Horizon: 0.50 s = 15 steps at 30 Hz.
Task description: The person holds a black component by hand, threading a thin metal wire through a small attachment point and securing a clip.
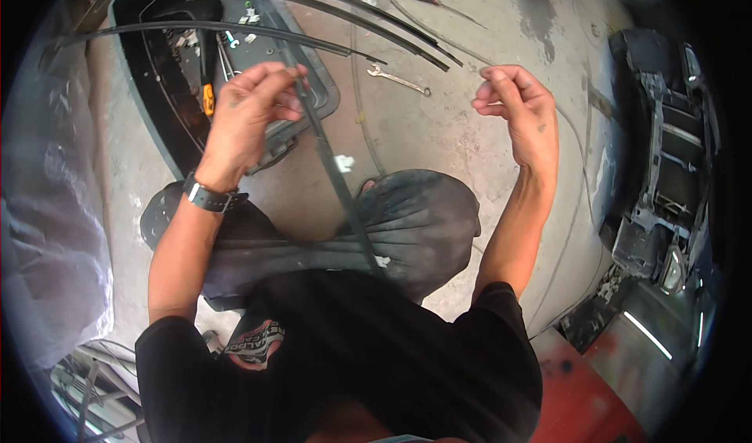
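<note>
My left hand (254, 106) is closed, its thumb and fingers pinching a long dark trim strip (333, 169) near the upper part. From there the strip slants down across my lap to my shirt. One white clip (344, 163) sits along the strip's edge, and another white clip (382, 262) shows lower down, by my trouser leg. My right hand (521, 106) is raised apart from the strip on the right, above the concrete floor. Its fingers are curled toward the thumb; whatever is between them, if anything, is too small to make out.
Several long dark strips (368, 27) cross the top left. Beneath them lies a dark tray-like panel (327, 90) with small white pieces and an orange-and-black-handled tool (207, 98). A wrench (399, 79) lies on the floor. Car parts (666, 145) line the right side; plastic sheeting (55, 247) hangs left.
</note>
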Each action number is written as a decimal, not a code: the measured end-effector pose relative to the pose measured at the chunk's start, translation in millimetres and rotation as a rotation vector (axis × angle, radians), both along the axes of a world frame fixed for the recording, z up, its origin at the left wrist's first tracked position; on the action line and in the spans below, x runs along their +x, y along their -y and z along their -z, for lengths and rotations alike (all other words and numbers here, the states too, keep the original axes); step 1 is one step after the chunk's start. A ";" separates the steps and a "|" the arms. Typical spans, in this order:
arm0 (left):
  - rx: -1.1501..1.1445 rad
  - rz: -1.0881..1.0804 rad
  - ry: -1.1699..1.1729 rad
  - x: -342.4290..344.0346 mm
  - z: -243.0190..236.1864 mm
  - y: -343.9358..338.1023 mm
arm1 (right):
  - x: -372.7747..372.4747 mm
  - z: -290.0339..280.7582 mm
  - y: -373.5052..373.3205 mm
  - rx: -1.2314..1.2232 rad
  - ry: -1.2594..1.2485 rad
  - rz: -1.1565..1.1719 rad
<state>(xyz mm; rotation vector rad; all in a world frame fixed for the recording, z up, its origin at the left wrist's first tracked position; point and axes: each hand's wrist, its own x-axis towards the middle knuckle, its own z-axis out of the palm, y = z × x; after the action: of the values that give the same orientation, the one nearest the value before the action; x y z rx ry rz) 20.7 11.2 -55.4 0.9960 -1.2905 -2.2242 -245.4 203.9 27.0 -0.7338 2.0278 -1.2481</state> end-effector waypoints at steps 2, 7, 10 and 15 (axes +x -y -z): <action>0.012 -0.029 -0.054 3.8 0.3 12.0 | -5.4 1.3 -12.6 -0.009 -0.002 0.081; 0.015 0.077 -0.080 -1.2 3.8 0.2 | 36.0 5.9 4.7 0.042 0.046 -0.146; 0.107 0.170 0.013 -15.0 -0.2 -26.0 | 70.9 20.6 23.6 0.117 0.157 -0.364; 0.146 0.125 -0.078 -12.2 -0.6 -25.0 | 108.6 21.9 34.6 0.305 0.324 -0.507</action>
<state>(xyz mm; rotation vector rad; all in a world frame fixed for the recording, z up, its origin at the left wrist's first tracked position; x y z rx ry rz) 8.5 36.2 -54.7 0.8904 -1.2012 -2.4563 -136.8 169.3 5.1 -0.7749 1.5844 -0.6945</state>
